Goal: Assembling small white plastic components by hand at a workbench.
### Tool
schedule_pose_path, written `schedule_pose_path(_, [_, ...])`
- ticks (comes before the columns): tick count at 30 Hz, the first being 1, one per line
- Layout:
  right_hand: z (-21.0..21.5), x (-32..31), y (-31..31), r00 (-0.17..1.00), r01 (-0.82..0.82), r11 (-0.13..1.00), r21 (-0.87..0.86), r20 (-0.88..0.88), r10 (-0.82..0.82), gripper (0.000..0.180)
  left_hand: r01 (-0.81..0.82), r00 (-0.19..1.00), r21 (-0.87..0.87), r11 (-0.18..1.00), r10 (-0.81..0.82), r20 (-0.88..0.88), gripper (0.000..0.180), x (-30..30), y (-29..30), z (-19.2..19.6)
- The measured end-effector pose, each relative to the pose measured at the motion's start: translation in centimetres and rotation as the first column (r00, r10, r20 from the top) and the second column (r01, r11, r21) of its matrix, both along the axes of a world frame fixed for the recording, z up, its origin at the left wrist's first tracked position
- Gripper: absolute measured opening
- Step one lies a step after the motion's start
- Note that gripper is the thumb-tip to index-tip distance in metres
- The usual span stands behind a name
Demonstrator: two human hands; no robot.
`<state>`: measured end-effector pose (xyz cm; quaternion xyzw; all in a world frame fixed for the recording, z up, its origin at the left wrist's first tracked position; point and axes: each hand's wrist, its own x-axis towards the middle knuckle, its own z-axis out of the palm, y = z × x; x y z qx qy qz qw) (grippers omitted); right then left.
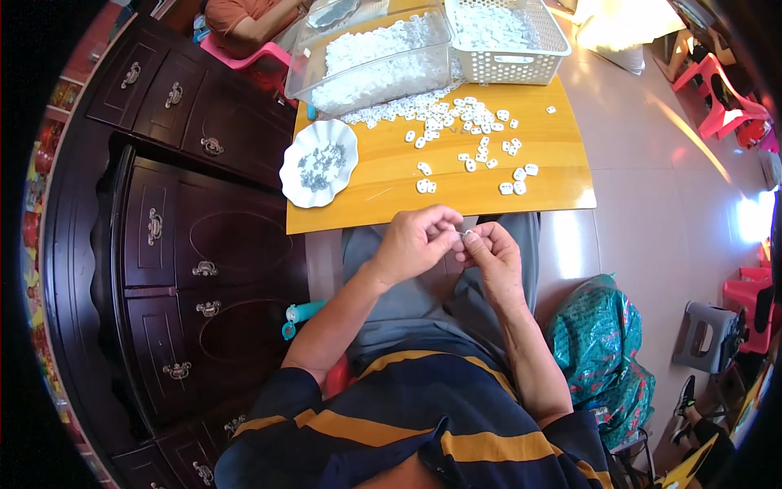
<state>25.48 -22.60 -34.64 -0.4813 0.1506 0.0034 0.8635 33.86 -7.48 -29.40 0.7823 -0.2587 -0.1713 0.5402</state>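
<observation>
My left hand [415,247] and my right hand [494,259] meet just off the near edge of the wooden table [375,213], above my lap. Both are closed in a pinch, fingertips almost touching. Between them shows a small white piece [466,234], at the right fingertips; the left fingers hide whatever they pinch. Small white pieces with dark marks [468,110] lie scattered over the tabletop, some in little groups near my hands. A white scalloped dish [292,175] at the table's left holds many tiny grey parts [322,167].
A clear plastic bin [383,90] and a white perforated basket [509,69], both full of white pieces, stand at the back. Dark wooden drawers [204,236] line the left. A green bag [599,350] sits on the floor right. Another person's arm [265,24] is at far left.
</observation>
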Motion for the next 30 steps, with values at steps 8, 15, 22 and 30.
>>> schedule_pose_path(8, [0.8,0.2,-0.7,0.994,0.091,0.992,0.085,-0.063,-0.086,0.009,-0.141,0.902,0.218,0.966,0.034,0.431,0.025,4.3,-1.4,0.3])
schedule_pose_path(15, [0.5,0.1,-1.0,0.992,0.113,0.987,0.115,-0.074,-0.105,0.010,-0.215,0.783,0.407,0.888,-0.092,0.615,0.034,5.7,-4.6,-1.0])
schedule_pose_path(22, [0.6,0.2,-1.1,0.990,0.131,0.982,0.135,-0.074,-0.122,0.010,-0.210,0.758,0.465,0.860,-0.157,0.633,0.027,5.6,-5.1,-1.8])
schedule_pose_path(30, [0.5,0.2,-1.1,0.989,0.138,0.981,0.138,-0.081,-0.127,0.011,-0.167,0.706,0.267,0.949,-0.074,0.704,0.012,5.4,-4.5,-1.6])
